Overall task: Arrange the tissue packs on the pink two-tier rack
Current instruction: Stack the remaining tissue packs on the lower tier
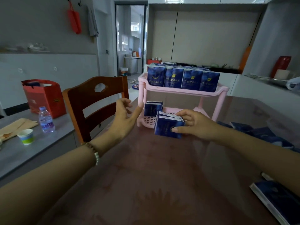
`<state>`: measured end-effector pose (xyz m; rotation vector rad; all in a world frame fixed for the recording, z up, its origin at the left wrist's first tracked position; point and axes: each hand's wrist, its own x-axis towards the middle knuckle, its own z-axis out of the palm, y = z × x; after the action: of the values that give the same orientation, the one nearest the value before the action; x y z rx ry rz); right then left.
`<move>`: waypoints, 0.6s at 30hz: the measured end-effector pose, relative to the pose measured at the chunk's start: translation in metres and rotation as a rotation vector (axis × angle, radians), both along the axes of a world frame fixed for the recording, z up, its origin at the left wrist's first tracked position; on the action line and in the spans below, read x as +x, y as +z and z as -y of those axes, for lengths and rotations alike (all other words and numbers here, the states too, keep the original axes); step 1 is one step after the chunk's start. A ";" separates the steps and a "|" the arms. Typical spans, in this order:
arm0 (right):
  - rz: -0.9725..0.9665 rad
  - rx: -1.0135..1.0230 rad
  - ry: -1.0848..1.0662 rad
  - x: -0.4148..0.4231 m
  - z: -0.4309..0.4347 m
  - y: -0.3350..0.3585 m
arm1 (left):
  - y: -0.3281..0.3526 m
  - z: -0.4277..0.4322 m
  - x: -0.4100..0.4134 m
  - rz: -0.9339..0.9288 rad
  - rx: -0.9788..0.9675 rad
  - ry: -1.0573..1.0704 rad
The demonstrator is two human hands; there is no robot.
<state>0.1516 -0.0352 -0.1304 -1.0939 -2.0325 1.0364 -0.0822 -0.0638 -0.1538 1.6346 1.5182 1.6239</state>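
1. Right hand (193, 123) is curled round a bundle of tissue packs (167, 127), held upright just in front of the pink rack (181, 92); the number of packs in it cannot be told.
2. Left hand (125, 116) is held loosely spread and empty, beside the rack's left front post.
3. On the upper tier, 4 front packs (183, 79) are seen; the rows behind are mostly hidden.
4. A second bundle (152, 108) is stood at the lower tier's back left.
5. Loose packs (259, 132) on the table (154, 176) are blurred and cut off at the right.

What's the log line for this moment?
right hand: grips dark blue tissue packs | left hand: holds nothing | pink two-tier plastic rack: top tier stocked
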 end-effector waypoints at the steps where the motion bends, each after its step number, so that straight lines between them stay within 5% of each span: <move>1: -0.009 -0.010 -0.035 0.000 -0.008 -0.005 | -0.005 -0.007 -0.003 0.005 -0.063 0.016; 5: -0.073 -0.011 -0.112 -0.007 -0.035 -0.016 | -0.026 -0.017 -0.009 -0.068 -0.290 -0.100; 18: 0.069 0.068 -0.082 -0.056 -0.111 -0.019 | -0.022 -0.011 -0.002 -0.154 -0.348 -0.165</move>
<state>0.0954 0.0759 -0.1492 -1.1821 -2.0428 0.8935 -0.0841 -0.0529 -0.1762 1.6647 1.5871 1.0975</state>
